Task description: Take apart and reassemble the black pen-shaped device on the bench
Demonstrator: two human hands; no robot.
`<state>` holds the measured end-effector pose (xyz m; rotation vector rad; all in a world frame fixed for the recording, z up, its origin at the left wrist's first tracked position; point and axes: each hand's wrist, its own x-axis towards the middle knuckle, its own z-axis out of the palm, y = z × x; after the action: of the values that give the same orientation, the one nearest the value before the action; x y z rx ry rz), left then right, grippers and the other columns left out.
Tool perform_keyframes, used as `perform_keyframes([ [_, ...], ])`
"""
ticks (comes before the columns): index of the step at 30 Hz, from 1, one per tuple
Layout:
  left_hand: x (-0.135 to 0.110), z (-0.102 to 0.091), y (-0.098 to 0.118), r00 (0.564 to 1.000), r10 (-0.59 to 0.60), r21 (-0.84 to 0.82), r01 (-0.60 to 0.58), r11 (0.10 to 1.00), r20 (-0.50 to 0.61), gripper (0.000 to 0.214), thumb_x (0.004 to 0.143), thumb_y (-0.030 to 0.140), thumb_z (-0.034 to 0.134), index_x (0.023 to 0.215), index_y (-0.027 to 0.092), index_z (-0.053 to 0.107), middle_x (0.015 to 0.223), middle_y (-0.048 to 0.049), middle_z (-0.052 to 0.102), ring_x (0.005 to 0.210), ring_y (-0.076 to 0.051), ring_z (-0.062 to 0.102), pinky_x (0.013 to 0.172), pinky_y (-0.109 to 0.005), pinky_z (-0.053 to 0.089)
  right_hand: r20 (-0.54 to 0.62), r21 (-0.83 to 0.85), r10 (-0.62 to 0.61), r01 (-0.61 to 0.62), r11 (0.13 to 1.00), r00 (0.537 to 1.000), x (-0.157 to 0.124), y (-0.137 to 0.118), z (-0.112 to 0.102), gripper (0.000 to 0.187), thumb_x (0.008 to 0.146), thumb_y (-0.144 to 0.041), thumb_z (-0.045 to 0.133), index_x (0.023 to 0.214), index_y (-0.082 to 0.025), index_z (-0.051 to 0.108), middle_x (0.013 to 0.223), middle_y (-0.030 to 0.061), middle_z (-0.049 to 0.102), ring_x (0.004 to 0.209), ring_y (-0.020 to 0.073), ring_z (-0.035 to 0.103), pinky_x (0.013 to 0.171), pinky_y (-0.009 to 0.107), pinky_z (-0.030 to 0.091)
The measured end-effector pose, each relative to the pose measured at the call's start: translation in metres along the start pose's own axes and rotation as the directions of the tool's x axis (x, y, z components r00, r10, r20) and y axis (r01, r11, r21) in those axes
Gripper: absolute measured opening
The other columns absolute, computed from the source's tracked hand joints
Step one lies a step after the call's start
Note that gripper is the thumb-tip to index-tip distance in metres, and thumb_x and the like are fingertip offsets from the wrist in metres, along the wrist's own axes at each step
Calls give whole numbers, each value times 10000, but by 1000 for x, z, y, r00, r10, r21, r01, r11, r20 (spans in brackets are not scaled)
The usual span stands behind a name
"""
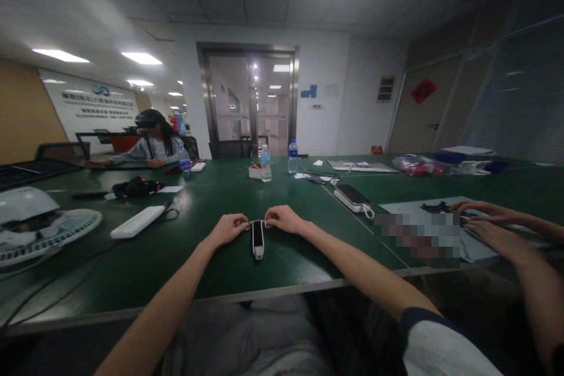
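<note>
A slim white device with a black face lies lengthwise before me on the green table, its near end white and tapered. At its far left corner, my left hand is closed, thumb and fingers pinching the edge. My right hand does the same at the far right corner, where a small bit of white shows by the fingertips. The exact parts between the fingertips are too small to make out.
Left are a white power strip and a white helmet. Ahead stand water bottles and a small box. A black-topped white device lies right, near another person's hands over a white board. Another person sits across.
</note>
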<state>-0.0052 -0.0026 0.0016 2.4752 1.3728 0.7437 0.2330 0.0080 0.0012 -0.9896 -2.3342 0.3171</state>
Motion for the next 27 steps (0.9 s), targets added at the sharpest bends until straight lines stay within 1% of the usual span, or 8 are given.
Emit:
perform_keyframes([
  [2,0,1,-2,1000,2,1,-2,1000,-1,338,792,440,479,878,176,671,605,7,540,584,-132,489,559,-222,352,-2,20,10,-10,1000,1000,0,0,-1,116,782,-247,611,858,-177,666,767,-2,654,696,103,578,678,208,413],
  [6,2,2,-6,1000,11,0,-11,1000,-1,343,791,449,483,882,178,673,611,8,546,580,-130,484,559,-223,349,24,114,93,-95,989,995,-1,3,-1,168,785,-299,607,875,-168,662,733,-4,653,662,98,584,639,198,420],
  [8,3,2,-7,1000,13,-3,-13,1000,2,344,790,451,485,887,179,673,616,8,549,580,-129,483,560,-223,349,29,154,112,-115,981,993,-1,5,-1,190,778,-315,613,880,-162,663,734,0,653,657,98,584,622,193,421],
  [12,3,2,-9,1000,12,-15,-12,1000,5,344,785,451,493,890,177,671,614,9,541,578,-127,479,555,-222,344,-1,152,100,-98,983,995,-1,7,2,186,775,-311,616,870,-158,665,736,2,650,653,97,582,613,190,419],
  [19,3,3,-9,999,32,-20,-32,999,-2,338,790,441,490,884,173,673,596,14,531,558,-122,469,552,-226,341,-28,143,88,-83,986,996,0,6,6,173,782,-289,604,892,-167,659,756,3,656,672,101,590,663,212,434],
  [24,4,5,-8,999,55,-8,-55,998,0,323,798,424,489,878,171,673,605,12,540,569,-124,480,554,-224,340,2,176,104,-103,979,995,2,7,7,189,773,-264,607,919,-154,654,792,18,667,712,112,605,701,226,445],
  [27,4,5,-7,999,46,-5,-46,999,2,311,798,415,495,879,170,668,607,11,543,566,-125,484,543,-221,337,34,149,86,-90,985,996,3,3,0,188,771,-257,608,917,-148,658,803,26,671,730,120,607,705,228,443],
])
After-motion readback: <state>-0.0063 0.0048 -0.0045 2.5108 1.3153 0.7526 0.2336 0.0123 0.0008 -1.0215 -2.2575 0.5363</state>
